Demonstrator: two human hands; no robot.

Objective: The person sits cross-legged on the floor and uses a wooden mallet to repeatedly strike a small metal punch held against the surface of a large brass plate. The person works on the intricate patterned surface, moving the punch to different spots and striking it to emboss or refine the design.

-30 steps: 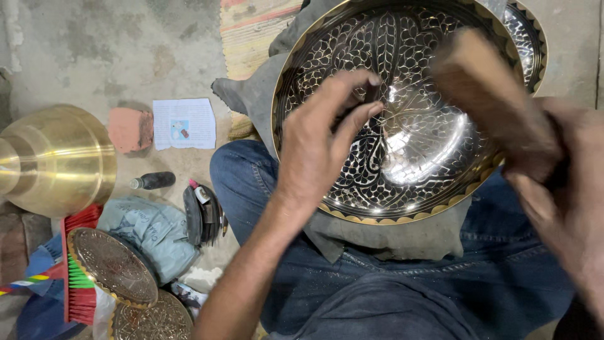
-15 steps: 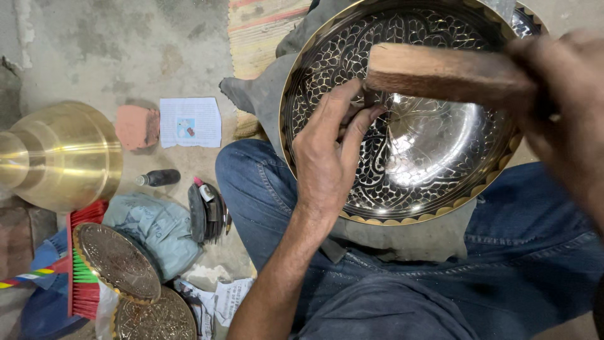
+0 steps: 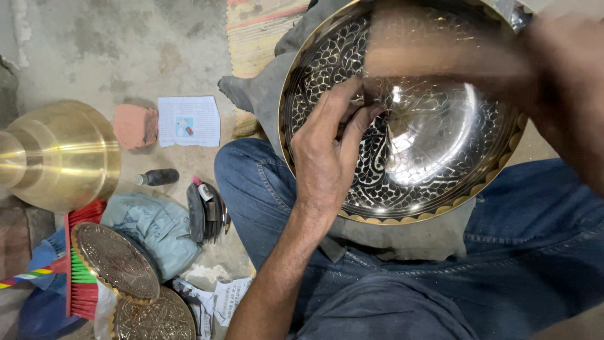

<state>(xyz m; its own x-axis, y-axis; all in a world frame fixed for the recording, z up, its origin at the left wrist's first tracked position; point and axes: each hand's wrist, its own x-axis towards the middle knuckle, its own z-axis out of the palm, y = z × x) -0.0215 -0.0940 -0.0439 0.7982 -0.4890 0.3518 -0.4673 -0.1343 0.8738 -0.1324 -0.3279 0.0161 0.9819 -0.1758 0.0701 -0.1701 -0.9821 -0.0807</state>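
Finished engraved discs [image 3: 115,261] lie on the floor at left. The left hand [image 3: 327,148], fingers pinched on something hidden, rests inside the brass bowl [image 3: 402,113] on the lap (pattern covers the wall; centre plain). The right hand [image 3: 563,88] is blurred; grip indeterminable.

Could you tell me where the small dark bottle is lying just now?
In the head view, the small dark bottle lies on the floor at left, between the brass vessel and the person's jeans-clad knee.

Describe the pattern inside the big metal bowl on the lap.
Large engraved metal bowl: dark leafy scrollwork, plain shiny centre; head view.
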